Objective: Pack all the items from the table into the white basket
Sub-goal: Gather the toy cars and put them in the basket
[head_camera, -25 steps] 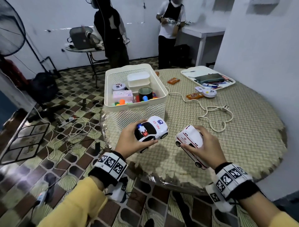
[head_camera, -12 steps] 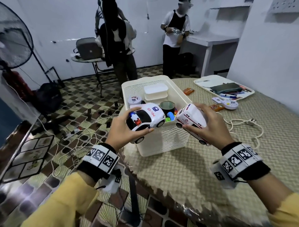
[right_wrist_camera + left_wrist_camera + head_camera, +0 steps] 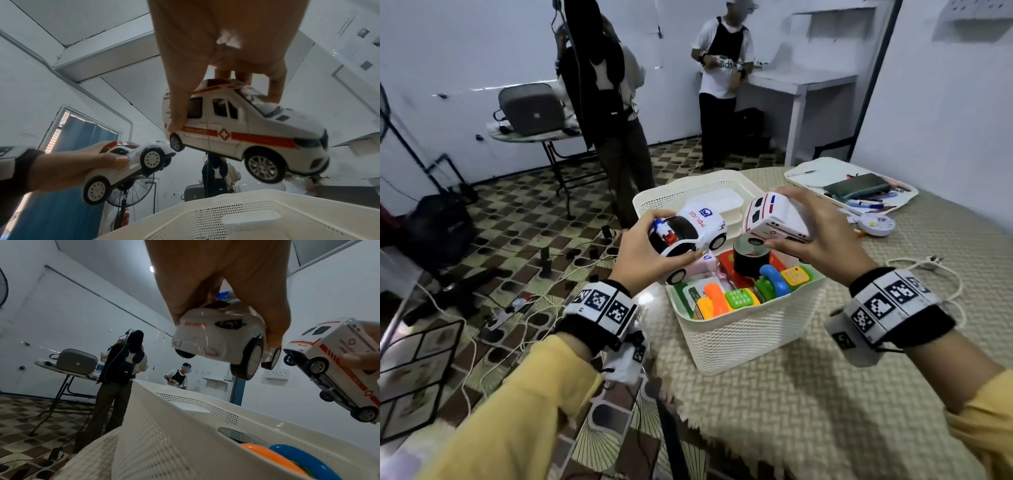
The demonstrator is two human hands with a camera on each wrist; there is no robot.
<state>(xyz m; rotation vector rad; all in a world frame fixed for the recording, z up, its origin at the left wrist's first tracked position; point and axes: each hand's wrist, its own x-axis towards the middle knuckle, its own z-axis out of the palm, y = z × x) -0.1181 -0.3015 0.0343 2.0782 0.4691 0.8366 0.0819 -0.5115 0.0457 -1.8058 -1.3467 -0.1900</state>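
My left hand [image 3: 650, 253] grips a white and black toy police car [image 3: 690, 236] above the left side of the white basket [image 3: 750, 329]. My right hand [image 3: 815, 233] holds a white toy ambulance [image 3: 770, 216] with orange stripes over the basket's right side. In the left wrist view the police car [image 3: 220, 337] hangs above the basket's rim [image 3: 185, 404], with the ambulance [image 3: 337, 363] to its right. The right wrist view shows the ambulance [image 3: 242, 129] pinched between thumb and fingers, the police car [image 3: 127, 164] lower left. Toy phones [image 3: 732, 298], a black tape roll [image 3: 751, 253] and a white box lie inside the basket.
A white tray [image 3: 825, 171] with a dark pouch and pens lies at the table's far right, with a small round white gadget [image 3: 876, 224] near it. A white cable [image 3: 935, 270] trails on the right. Two people stand beyond the table. Cables cover the floor at left.
Both hands have lifted the two toy vehicles off the table and carried them forward, from in front of the basket to above its open top.
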